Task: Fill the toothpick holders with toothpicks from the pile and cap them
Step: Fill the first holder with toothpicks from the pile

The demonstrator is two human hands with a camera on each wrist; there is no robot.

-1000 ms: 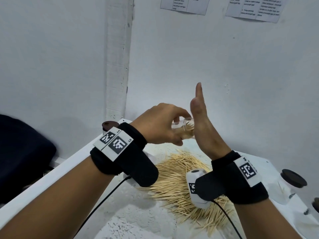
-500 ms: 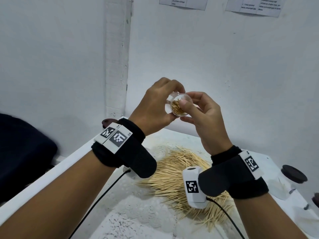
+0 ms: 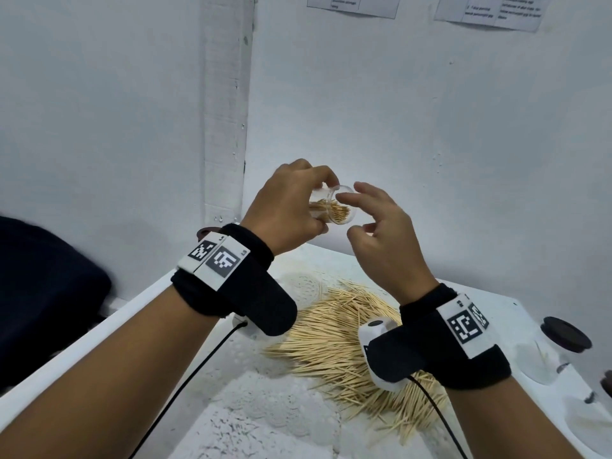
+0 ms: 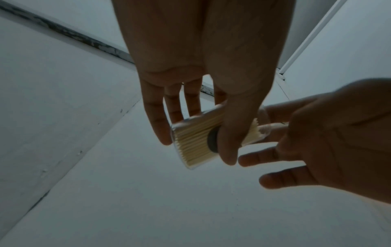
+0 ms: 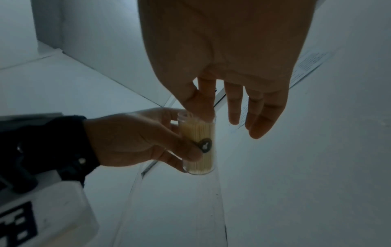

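My left hand (image 3: pixel 314 210) grips a clear toothpick holder (image 3: pixel 332 210), held up in the air and tilted with its uncapped mouth toward the right. It is packed with toothpicks. In the left wrist view my thumb lies across the holder (image 4: pixel 196 142), over a dark round label. My right hand (image 3: pixel 356 215) hovers at the mouth with its fingers spread and relaxed, and its index fingertip (image 3: pixel 342 197) touches the rim. The right wrist view shows that holder (image 5: pixel 198 147) upright under my right fingers (image 5: pixel 232 110). The toothpick pile (image 3: pixel 337 342) lies on the white table (image 3: pixel 231 409) below both wrists.
A clear holder with a dark brown cap (image 3: pixel 563 336) stands at the table's right edge, with another cap partly cut off beside it. A dark cap (image 3: pixel 203 231) peeks out behind my left wrist. A dark bulky object (image 3: pixel 43 293) sits left of the table. White walls close in behind.
A second ago my flat right palm pressed against the holder's mouth. Both hands then rose, and my right hand has come off the mouth, with only the index fingertip at the rim.
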